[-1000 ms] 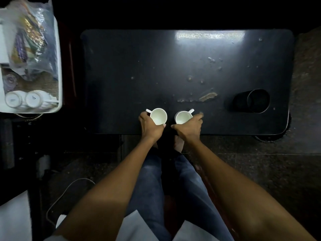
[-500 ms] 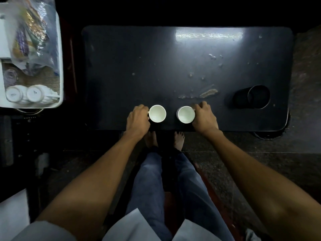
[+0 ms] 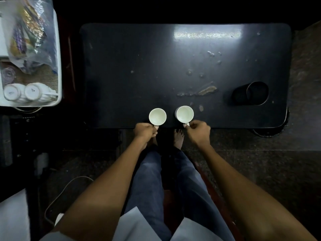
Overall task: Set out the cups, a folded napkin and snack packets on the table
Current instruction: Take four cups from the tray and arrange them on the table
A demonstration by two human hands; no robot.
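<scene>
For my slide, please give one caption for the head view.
Both hands hold the handles of two white cups on a dark table.

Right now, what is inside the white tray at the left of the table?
In the white tray lie a clear bag of snack packets, two upturned white cups and a glass on a brown mat. The bag covers whatever lies under it.
</scene>
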